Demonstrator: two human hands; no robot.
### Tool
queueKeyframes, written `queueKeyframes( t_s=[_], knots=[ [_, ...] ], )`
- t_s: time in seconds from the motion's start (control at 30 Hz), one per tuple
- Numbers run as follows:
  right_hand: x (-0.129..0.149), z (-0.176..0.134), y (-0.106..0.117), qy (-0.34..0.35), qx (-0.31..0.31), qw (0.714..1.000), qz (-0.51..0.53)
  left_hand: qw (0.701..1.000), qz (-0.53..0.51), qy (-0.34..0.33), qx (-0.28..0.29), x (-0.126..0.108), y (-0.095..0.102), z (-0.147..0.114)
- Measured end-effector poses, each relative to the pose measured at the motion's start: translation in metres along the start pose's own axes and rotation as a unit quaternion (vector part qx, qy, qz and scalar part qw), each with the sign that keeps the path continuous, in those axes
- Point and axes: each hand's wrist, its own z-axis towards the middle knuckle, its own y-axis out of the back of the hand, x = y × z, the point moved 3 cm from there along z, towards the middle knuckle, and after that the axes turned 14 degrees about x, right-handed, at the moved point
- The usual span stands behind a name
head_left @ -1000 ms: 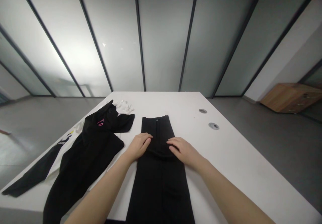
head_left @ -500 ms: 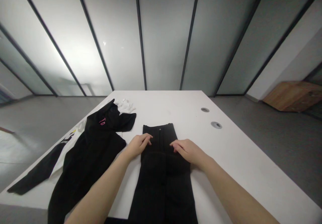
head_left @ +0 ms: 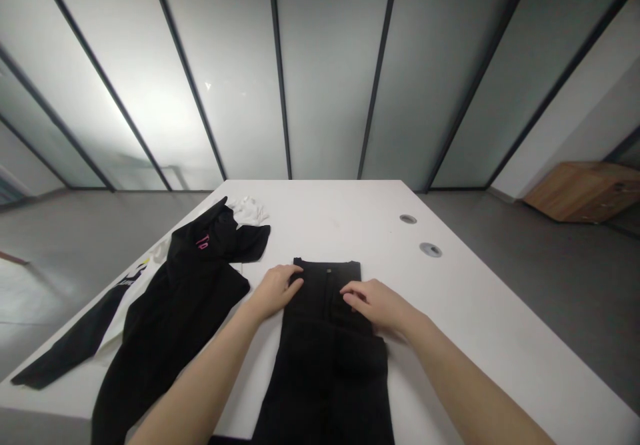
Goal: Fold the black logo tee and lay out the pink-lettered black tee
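Observation:
Black trousers lie lengthwise in front of me, waistband at the far end, with a button and fly showing at its middle. The legs run toward me and out of view at the bottom. On the left edge below the waistband rests my left hand, thumb and fingers apart, so it is open. My right hand lies over the right edge, its fingers loosely bent and their tips touching the cloth. No fabric shows bunched up in either hand.
A black garment with pink lettering covers the table's left side, over a white-and-dark top. A crumpled white cloth lies behind. Two round grommets sit in the white table. A wooden cabinet stands right.
The trousers' waistband has shifted toward me and to the right, and lies straighter. My left thumb has spread from the fingers. My right hand has barely moved.

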Motion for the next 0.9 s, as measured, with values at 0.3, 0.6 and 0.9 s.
queueKeyframes(
  t_s=[0.3,0.6,0.9],
  knots=[
    [-0.019,0.007,-0.008,0.024,-0.097,0.992,-0.072,0.997,0.057,0.03,-0.038,0.012,-0.008,0.003],
    [-0.017,0.006,-0.006,-0.003,-0.066,0.997,-0.048,0.996,0.059,0.056,0.034,0.015,-0.017,-0.002],
    [-0.042,0.008,0.001,-0.15,-0.144,0.978,-0.029,0.999,-0.037,-0.011,-0.004,-0.001,-0.006,0.005]
  ],
)
